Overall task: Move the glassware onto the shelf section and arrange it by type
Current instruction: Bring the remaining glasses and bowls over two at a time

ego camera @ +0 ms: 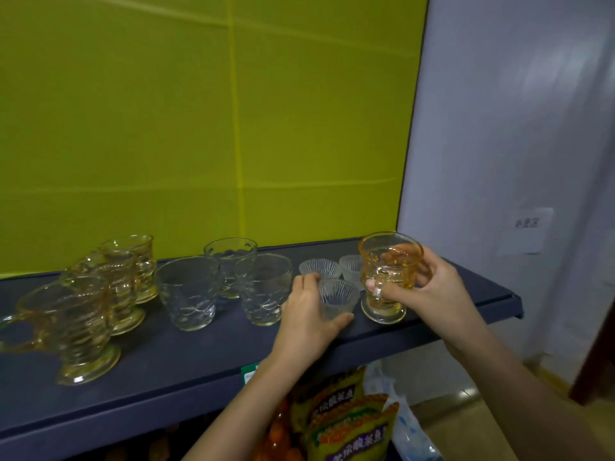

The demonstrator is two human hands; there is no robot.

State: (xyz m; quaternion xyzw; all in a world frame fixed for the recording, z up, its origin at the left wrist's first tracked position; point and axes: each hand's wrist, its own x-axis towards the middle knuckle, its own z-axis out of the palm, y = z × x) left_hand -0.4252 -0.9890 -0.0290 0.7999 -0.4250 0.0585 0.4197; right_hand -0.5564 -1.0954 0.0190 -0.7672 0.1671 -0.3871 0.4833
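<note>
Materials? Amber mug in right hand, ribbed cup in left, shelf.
Amber mug: glossy tinted glass, likely pressed; the right hand shows through its embossed wall.
Ribbed cup: clear glass by the look, fine ribs giving a frosted cast; clear plastic can't be ruled out.
Shelf: matte dark blue, probably painted metal or laminate; no grain or glare shows.

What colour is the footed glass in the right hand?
Amber footed glass, see-through, gripped by the right hand; head view.
</note>
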